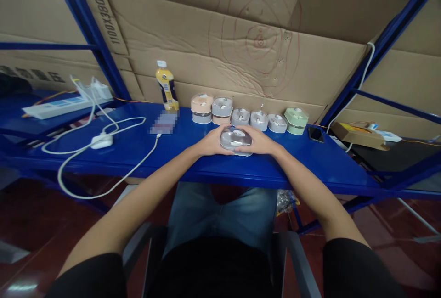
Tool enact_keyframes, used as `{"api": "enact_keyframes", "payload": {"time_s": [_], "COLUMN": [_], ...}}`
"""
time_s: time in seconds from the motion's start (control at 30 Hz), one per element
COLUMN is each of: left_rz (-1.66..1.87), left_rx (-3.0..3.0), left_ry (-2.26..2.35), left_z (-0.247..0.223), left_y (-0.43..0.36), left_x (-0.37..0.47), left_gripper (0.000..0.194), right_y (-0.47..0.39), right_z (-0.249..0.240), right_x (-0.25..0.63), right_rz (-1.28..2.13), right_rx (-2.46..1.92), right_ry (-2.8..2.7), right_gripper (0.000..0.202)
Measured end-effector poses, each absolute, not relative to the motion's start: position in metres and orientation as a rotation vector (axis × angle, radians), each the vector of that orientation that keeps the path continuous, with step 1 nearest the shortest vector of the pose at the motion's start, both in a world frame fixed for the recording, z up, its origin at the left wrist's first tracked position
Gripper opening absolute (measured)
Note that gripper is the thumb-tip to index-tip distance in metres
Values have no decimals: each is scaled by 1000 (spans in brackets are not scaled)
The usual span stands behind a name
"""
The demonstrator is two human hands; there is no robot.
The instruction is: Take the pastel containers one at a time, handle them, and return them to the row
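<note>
Centrally, hands (211,143) round grey box (235,138), contents unclear

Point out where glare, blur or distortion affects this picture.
Head view: bright reflection on the red floor, lower left; blue uprights splay outward, probably lens distortion; mosaic hides something near the bottle; fine detail on the held container looks soft.

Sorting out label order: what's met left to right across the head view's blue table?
White cabled block, yellow-and-dark bottle, peach-topped container stack, held clear-lidded container, rightmost small grey container, green container stack, phone. Overlapping items left out.
</note>
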State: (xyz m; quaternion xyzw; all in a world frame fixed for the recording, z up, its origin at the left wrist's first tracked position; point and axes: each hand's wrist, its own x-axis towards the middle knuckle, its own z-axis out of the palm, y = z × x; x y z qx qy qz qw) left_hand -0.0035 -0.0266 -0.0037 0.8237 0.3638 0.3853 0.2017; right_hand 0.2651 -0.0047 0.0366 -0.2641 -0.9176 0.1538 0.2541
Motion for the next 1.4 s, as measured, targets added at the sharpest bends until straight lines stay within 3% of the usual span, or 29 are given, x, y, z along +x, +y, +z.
{"api": "enact_keyframes", "payload": {"time_s": [0.1, 0.27, 0.37, 0.63, 0.93, 1.13, 1.4], "left_rz": [1088, 974, 983, 1237, 1157, 1151, 1132], "left_rx": [2376, 2505, 2494, 2309, 2297, 2274, 2253], "left_ry": [1010, 1005, 1015, 1331, 1376, 1136, 992], "left_z": [-4, -3, -3, 12, 9, 10, -5], "left_y": [-26, -32, -30, -14, -16, -27, -22], "left_x": [-4, -1, -1, -43, -42, -18, 0], "left_gripper": [118, 58, 49, 55, 58, 86, 120], "right_y": [6, 22, 27, 32, 34, 29, 11], "right_z": [40, 42, 43, 58, 52, 53, 40], "right_x": [283, 311, 317, 337, 337, 328, 273], "right_rz": [460, 466, 463, 445, 515, 561, 456], "right_rx": [-772, -1076, -1095, -1124, -1203, -940, -690], "right_ry": [-2419, -2289, -2285, -2329, -2449, -2172, -2431], "right_gripper": [87, 81, 77, 80, 83, 86, 85]}}
